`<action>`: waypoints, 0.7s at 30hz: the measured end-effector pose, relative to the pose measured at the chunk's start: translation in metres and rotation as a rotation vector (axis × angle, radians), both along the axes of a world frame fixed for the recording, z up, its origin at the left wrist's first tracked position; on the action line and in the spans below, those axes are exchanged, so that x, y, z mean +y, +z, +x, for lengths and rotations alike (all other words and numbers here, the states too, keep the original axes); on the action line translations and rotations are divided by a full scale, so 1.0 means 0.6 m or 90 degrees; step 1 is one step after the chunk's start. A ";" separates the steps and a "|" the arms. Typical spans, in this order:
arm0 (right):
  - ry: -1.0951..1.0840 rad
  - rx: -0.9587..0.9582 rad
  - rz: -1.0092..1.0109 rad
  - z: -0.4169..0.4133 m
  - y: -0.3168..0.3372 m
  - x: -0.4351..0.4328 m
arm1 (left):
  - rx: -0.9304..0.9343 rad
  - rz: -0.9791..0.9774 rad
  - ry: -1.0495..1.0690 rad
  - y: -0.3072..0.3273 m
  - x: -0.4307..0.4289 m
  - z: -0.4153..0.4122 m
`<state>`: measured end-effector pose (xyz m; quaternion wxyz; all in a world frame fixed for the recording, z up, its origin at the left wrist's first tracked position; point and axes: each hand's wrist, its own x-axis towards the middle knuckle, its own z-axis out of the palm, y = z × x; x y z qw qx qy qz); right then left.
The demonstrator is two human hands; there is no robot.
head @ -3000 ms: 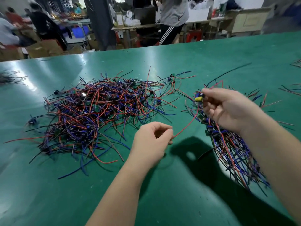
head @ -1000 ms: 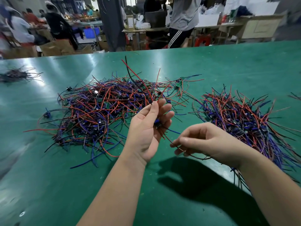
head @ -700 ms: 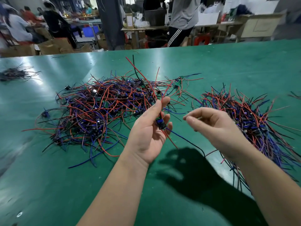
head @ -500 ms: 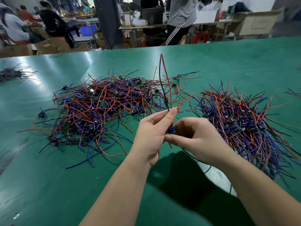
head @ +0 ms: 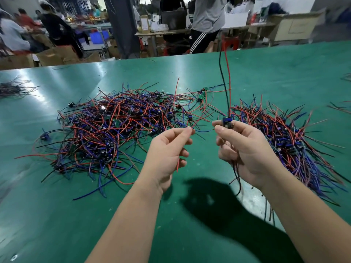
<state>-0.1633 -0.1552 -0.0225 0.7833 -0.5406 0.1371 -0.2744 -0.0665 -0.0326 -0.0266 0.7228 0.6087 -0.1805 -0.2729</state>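
A big tangled pile of red, blue and black wires (head: 117, 130) with small parts lies on the green table (head: 190, 234) at left. A second, neater pile (head: 288, 137) lies at right. My right hand (head: 245, 150) pinches a small blue component (head: 227, 122); its red wire (head: 227, 80) and black wire (head: 222, 76) stand straight up, and more dark wires hang below the palm. My left hand (head: 171, 150) pinches a thin red wire (head: 177, 164) between thumb and forefinger, its end dangling below the fingers. The two hands are a little apart.
A small wire bundle (head: 13, 88) lies at the table's far left, and loose wires (head: 341, 107) at the right edge. Beyond the table's far edge are people, cardboard boxes (head: 55, 56) and work tables (head: 167, 33).
My hands have drawn apart. The component with its upright red and black wires went from between both hands to my right hand alone, moving right. My left hand now pinches a red wire.
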 end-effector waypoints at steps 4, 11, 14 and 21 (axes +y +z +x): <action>0.053 0.011 0.034 0.001 0.006 0.003 | -0.079 0.027 -0.056 -0.006 -0.002 -0.011; -0.027 0.051 -0.029 0.076 0.076 -0.073 | 0.040 0.008 0.086 -0.005 -0.006 0.014; -0.032 0.114 -0.024 0.110 0.111 -0.118 | 0.042 0.012 0.123 -0.006 -0.002 0.020; 0.097 0.165 -0.052 0.068 0.059 -0.077 | 0.017 0.021 0.086 -0.009 -0.006 0.013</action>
